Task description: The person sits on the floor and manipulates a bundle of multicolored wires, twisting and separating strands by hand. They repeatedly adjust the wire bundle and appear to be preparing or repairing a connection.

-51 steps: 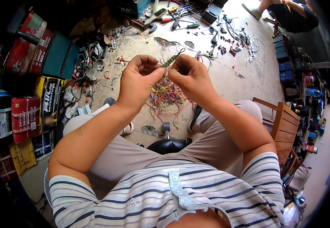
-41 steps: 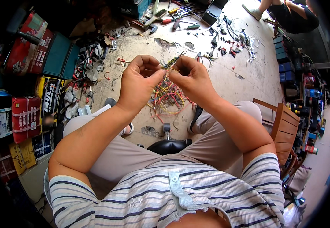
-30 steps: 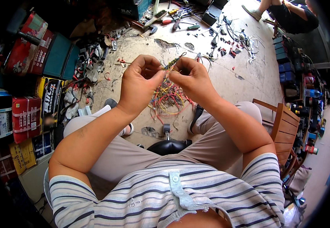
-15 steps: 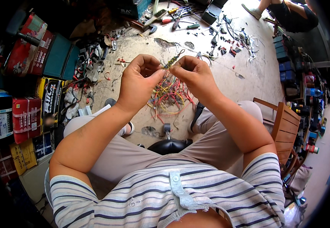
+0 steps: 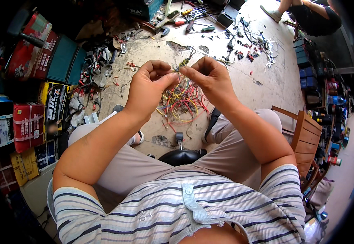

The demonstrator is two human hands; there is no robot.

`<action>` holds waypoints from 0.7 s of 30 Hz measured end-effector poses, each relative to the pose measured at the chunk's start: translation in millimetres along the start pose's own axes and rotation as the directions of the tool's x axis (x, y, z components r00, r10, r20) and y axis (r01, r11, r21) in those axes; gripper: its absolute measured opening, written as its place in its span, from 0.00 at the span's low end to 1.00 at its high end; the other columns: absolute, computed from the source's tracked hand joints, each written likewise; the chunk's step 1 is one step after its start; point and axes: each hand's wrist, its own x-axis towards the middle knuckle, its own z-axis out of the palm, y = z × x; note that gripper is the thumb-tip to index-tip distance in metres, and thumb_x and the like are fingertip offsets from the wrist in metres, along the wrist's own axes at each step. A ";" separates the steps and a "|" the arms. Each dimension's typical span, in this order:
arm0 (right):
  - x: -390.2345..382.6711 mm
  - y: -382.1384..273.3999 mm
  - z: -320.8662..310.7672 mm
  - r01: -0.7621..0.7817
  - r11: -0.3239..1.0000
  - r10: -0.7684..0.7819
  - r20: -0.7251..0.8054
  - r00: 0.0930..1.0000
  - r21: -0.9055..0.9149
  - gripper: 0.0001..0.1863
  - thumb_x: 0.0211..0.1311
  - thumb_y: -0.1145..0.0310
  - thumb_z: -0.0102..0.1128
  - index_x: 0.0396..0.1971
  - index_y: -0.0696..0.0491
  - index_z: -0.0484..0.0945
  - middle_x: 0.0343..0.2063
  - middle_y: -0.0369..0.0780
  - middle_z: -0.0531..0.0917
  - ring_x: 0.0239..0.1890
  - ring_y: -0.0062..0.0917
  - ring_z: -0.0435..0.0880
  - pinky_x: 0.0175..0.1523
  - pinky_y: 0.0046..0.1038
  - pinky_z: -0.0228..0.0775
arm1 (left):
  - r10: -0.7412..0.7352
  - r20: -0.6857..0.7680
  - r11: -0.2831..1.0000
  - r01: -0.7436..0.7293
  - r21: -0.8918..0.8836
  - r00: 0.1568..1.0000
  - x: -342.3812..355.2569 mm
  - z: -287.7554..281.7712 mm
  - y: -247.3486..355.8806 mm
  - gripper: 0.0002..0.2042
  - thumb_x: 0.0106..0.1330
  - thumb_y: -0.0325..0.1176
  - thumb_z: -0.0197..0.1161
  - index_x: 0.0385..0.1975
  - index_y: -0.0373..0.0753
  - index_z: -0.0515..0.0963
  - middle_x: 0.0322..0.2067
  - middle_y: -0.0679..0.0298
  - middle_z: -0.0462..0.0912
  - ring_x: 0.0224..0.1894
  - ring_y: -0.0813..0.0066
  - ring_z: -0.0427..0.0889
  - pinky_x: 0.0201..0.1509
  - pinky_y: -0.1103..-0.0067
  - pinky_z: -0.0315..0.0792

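A littered concrete floor (image 5: 262, 97), boxes along one side
Beyond the right grip (image 5: 212, 83) lie a green-handled screwdriver (image 5: 206, 29) and a dark-bristled brush (image 5: 168, 18); farther off to its right sits another person (image 5: 317, 18). Right of that grip and nearer the lower edge stands a slatted wooden chair (image 5: 307, 136). Well left of the left grip (image 5: 147, 87), a red strapped box (image 5: 28, 126) stands near a yellow box (image 5: 24, 166).

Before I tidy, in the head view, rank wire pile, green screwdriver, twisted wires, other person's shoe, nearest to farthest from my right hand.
From your right hand:
1. Twisted wires, just left.
2. Wire pile, below, left.
3. Green screwdriver, farther ahead.
4. Shoe, ahead right.
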 end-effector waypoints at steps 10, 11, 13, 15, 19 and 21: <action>2.4 -0.3 -10.5 -0.040 0.980 0.019 0.109 0.994 0.195 0.10 0.60 0.67 0.59 0.33 0.59 0.75 0.26 0.32 0.77 0.30 0.12 0.72 0.36 0.17 0.65 | -0.290 0.195 0.896 0.337 -0.289 0.937 -7.3 -4.5 14.8 0.09 0.64 0.25 0.58 0.43 0.35 0.73 0.35 0.64 0.79 0.36 0.76 0.80 0.43 0.80 0.77; 1.1 1.8 -10.4 -0.059 0.979 0.027 0.161 0.987 0.197 0.09 0.60 0.68 0.59 0.34 0.59 0.75 0.27 0.31 0.77 0.30 0.11 0.72 0.36 0.16 0.64 | -0.297 0.215 0.886 0.352 -0.301 0.930 -8.1 -5.1 14.5 0.09 0.64 0.26 0.58 0.43 0.35 0.74 0.35 0.64 0.79 0.36 0.76 0.80 0.43 0.80 0.77; 0.3 2.0 -12.4 -0.064 0.988 0.029 0.245 0.969 0.139 0.08 0.60 0.69 0.61 0.32 0.59 0.76 0.26 0.30 0.76 0.30 0.10 0.69 0.35 0.16 0.62 | -0.306 0.229 0.875 0.368 -0.315 0.924 -7.6 -6.7 13.0 0.09 0.64 0.26 0.57 0.43 0.35 0.74 0.35 0.64 0.79 0.36 0.76 0.80 0.43 0.80 0.78; 1.0 3.1 -12.2 -0.057 0.986 0.018 0.246 0.969 0.156 0.08 0.60 0.69 0.61 0.31 0.59 0.76 0.25 0.29 0.76 0.29 0.10 0.69 0.34 0.16 0.61 | -0.316 0.242 0.865 0.384 -0.324 0.917 -7.3 -7.8 12.9 0.09 0.65 0.27 0.57 0.44 0.36 0.74 0.35 0.64 0.79 0.36 0.76 0.80 0.42 0.79 0.78; 1.7 -0.8 -12.5 -0.045 0.984 -0.006 0.285 0.958 0.170 0.09 0.60 0.69 0.62 0.29 0.58 0.75 0.23 0.29 0.74 0.29 0.10 0.68 0.33 0.16 0.61 | -0.327 0.276 0.849 0.409 -0.335 0.904 -8.2 -9.9 15.2 0.10 0.65 0.27 0.57 0.45 0.36 0.74 0.35 0.64 0.79 0.36 0.76 0.80 0.42 0.79 0.77; 2.7 2.1 -14.4 0.007 0.992 -0.045 0.294 0.955 0.128 0.08 0.60 0.69 0.61 0.28 0.58 0.74 0.23 0.28 0.73 0.28 0.10 0.67 0.33 0.16 0.61 | -0.328 0.302 0.836 0.424 -0.349 0.895 -8.4 -11.0 15.1 0.10 0.65 0.28 0.56 0.45 0.35 0.74 0.35 0.64 0.79 0.36 0.76 0.80 0.42 0.80 0.77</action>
